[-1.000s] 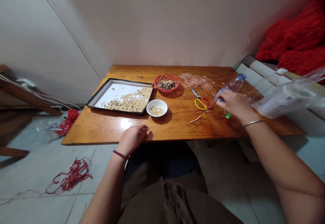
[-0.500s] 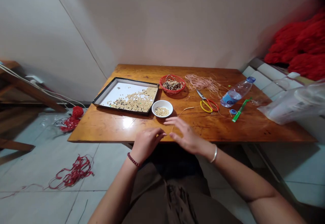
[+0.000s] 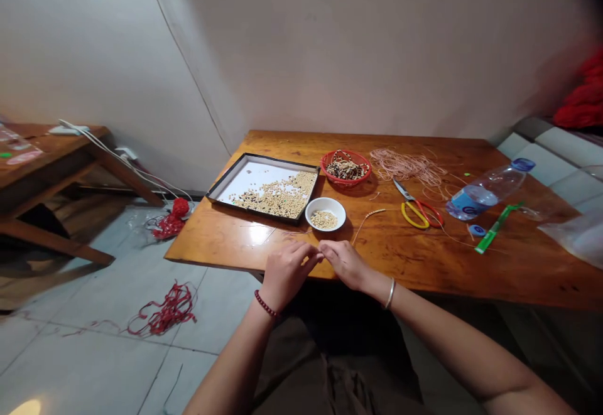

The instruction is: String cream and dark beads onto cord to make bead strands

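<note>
My left hand [image 3: 288, 270] is closed in a pinch at the table's front edge. A thin pink cord [image 3: 360, 230] runs toward its fingertips, carrying a short row of pale beads [image 3: 375, 211] on the table. Fingertip to fingertip with it, my right hand [image 3: 346, 264] is also pinched; what sits between its fingers is too small to make out. Just beyond both hands stands a white bowl [image 3: 325, 203] with loose pale beads [image 3: 324, 219] inside.
Behind the bowl lie a black-rimmed tray [image 3: 257, 212] of beads and a red basket [image 3: 346, 181] of beaded strands. Tangled pink cord [image 3: 409, 167], scissors [image 3: 417, 208], a water bottle [image 3: 490, 189] and a green packet [image 3: 494, 230] occupy the table's right. Red ribbon [image 3: 167, 311] lies on the floor.
My right hand was spread beside the bowl and has closed, its fingertips meeting those of my left hand. The view has swung left, so the table appears farther right.
</note>
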`<state>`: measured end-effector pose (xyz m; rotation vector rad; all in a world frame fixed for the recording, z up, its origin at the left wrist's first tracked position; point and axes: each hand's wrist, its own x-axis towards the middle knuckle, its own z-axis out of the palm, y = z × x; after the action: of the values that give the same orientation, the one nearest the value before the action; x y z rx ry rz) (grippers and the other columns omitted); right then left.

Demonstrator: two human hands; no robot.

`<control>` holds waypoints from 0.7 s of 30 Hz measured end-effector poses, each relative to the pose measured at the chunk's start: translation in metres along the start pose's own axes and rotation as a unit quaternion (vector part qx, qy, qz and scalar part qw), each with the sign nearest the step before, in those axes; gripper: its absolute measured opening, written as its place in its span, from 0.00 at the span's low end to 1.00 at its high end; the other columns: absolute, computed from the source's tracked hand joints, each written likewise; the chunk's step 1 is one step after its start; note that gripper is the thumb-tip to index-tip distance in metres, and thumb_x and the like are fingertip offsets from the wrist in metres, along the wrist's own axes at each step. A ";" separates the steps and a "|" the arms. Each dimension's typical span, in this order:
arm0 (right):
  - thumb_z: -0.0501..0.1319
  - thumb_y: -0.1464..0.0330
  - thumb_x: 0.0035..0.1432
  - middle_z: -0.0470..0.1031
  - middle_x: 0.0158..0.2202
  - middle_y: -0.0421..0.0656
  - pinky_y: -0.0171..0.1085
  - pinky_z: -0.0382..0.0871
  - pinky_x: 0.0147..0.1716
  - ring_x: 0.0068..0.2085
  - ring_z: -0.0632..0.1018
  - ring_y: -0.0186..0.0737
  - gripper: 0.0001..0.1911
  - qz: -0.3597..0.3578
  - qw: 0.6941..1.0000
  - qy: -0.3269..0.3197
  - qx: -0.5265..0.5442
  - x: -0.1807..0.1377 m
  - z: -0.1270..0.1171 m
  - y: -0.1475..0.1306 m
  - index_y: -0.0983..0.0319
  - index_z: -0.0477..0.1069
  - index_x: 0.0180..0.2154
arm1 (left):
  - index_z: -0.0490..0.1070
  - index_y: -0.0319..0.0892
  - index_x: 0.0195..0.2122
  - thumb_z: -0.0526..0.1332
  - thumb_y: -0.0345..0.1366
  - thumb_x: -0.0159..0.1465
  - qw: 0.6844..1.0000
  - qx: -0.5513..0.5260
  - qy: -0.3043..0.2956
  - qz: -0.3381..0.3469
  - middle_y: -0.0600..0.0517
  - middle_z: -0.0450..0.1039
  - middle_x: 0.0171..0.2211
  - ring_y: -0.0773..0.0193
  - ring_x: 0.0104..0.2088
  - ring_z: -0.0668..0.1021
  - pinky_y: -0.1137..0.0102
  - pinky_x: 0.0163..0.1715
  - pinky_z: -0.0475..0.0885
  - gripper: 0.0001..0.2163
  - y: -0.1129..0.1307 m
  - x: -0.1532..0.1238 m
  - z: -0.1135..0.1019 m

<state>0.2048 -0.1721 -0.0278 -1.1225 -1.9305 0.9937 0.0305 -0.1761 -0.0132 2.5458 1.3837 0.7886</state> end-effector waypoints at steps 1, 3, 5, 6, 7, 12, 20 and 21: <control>0.47 0.58 0.66 0.65 0.22 0.39 0.33 0.56 0.26 0.26 0.67 0.34 0.22 0.011 1.000 -0.002 0.016 0.002 -0.001 0.002 0.62 0.64 0.25 | 0.70 0.43 0.32 0.54 0.43 0.66 1.000 0.000 -0.005 -0.015 0.53 0.74 0.29 0.67 0.30 0.74 0.73 0.30 0.64 0.12 -0.005 0.001 -0.003; 0.50 0.56 0.64 0.62 0.21 0.38 0.33 0.55 0.25 0.25 0.64 0.33 0.22 0.032 0.998 -0.009 0.056 0.006 -0.003 0.006 0.62 0.61 0.22 | 0.71 0.44 0.34 0.53 0.44 0.67 0.998 0.022 -0.011 -0.063 0.53 0.75 0.31 0.67 0.31 0.75 0.73 0.30 0.64 0.12 -0.020 0.001 -0.011; 0.52 0.55 0.62 0.62 0.22 0.38 0.33 0.55 0.26 0.26 0.64 0.33 0.21 0.037 0.995 -0.003 0.089 0.011 -0.007 0.009 0.62 0.61 0.23 | 0.71 0.45 0.35 0.52 0.44 0.67 0.989 0.071 -0.016 -0.128 0.53 0.75 0.33 0.64 0.34 0.75 0.72 0.31 0.64 0.12 -0.038 0.001 -0.018; 0.53 0.54 0.61 0.62 0.23 0.38 0.33 0.56 0.26 0.26 0.64 0.33 0.21 0.039 0.993 0.008 0.107 0.013 -0.009 0.011 0.63 0.62 0.23 | 0.71 0.45 0.36 0.53 0.44 0.66 0.982 0.100 -0.020 -0.162 0.52 0.75 0.35 0.63 0.36 0.75 0.72 0.31 0.64 0.11 -0.047 0.000 -0.021; 0.54 0.54 0.60 0.62 0.23 0.38 0.33 0.56 0.25 0.26 0.63 0.32 0.21 0.047 0.990 0.018 0.133 0.016 -0.012 0.012 0.62 0.62 0.24 | 0.71 0.45 0.36 0.54 0.43 0.65 0.974 0.123 -0.031 -0.190 0.52 0.75 0.36 0.61 0.38 0.75 0.71 0.31 0.64 0.10 -0.054 -0.001 -0.024; 0.59 0.54 0.55 0.56 0.21 0.34 0.29 0.49 0.17 0.18 0.56 0.26 0.18 0.123 0.908 0.039 0.400 0.038 -0.032 0.016 0.61 0.60 0.27 | 0.71 0.43 0.38 0.55 0.43 0.63 0.935 0.173 -0.095 -0.296 0.48 0.75 0.38 0.57 0.37 0.76 0.68 0.31 0.66 0.11 -0.070 -0.004 -0.024; 0.56 0.62 0.60 0.51 0.19 0.31 0.25 0.43 0.11 0.15 0.48 0.25 0.11 0.138 0.755 0.015 0.641 0.093 -0.086 0.038 0.60 0.59 0.30 | 0.72 0.38 0.33 0.50 0.35 0.63 0.900 0.237 -0.164 -0.325 0.42 0.75 0.35 0.52 0.36 0.78 0.65 0.31 0.68 0.12 -0.064 -0.002 -0.025; 0.56 0.63 0.60 0.51 0.19 0.31 0.25 0.44 0.11 0.15 0.48 0.25 0.10 0.133 0.750 0.013 0.648 0.094 -0.089 0.041 0.60 0.59 0.30 | 0.71 0.38 0.33 0.50 0.34 0.62 0.899 0.242 -0.171 -0.323 0.42 0.75 0.35 0.51 0.36 0.78 0.65 0.30 0.68 0.11 -0.064 -0.001 -0.025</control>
<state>0.2578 -0.0488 -0.0042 -0.4996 -0.5982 1.9569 -0.0299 -0.1439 -0.0149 2.0871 2.2884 -0.1312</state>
